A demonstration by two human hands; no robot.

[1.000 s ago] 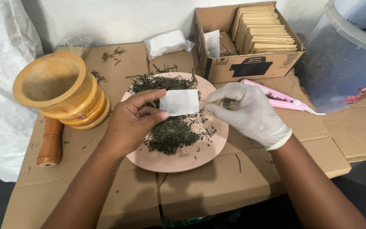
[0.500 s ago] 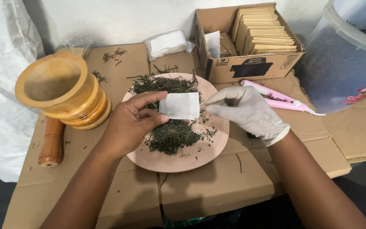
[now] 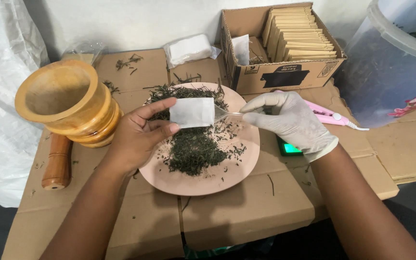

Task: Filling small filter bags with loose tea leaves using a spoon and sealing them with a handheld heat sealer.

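Above the pink plate (image 3: 217, 180) of dried leaves (image 3: 193, 151), my bare left hand (image 3: 138, 137) pinches the white filter bag (image 3: 192, 112); my gloved right hand (image 3: 290, 120) grips the small spoon (image 3: 225, 113) at its mouth. I should keep the mouth open and level.

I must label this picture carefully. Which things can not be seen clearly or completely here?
All in the head view:
- Small green-lit device: mostly hidden under the gloved right hand; its kind is unclear.
- Spoon: its tip goes into the white sachet held by the left hand; its load is hidden.
- Clear bin: cut off by the right edge.
- Pestle: its top is behind the wooden mortar.
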